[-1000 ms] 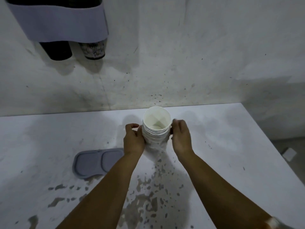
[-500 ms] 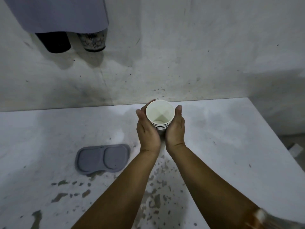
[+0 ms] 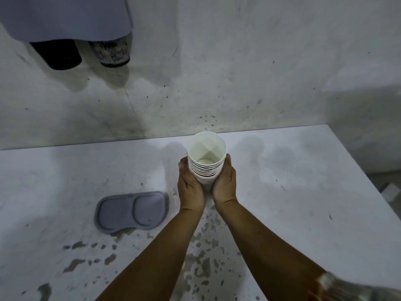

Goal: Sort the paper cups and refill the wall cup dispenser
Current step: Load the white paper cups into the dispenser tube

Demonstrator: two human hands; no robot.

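A stack of several nested white paper cups [image 3: 206, 158] stands upright between my palms above the white table [image 3: 303, 192], its mouth facing me. My left hand [image 3: 189, 185] cups the stack's lower left side and my right hand [image 3: 225, 184] cups its lower right side. The stack's base is hidden between my hands. On the wall at the top left hangs the grey cup dispenser [image 3: 65, 16], with a black cup [image 3: 57, 54] and a patterned cup [image 3: 111, 52] sticking out of its underside.
A grey two-hollow lid [image 3: 131, 210] lies flat on the table left of my forearms. Paint is chipped off the table near the front. The stained wall [image 3: 238, 72] rises right behind the table. The table's right edge drops to the floor [image 3: 388, 190].
Both hands slid from the stack's sides to under its lower part and lifted it slightly, so more nested rims show above my fingers.
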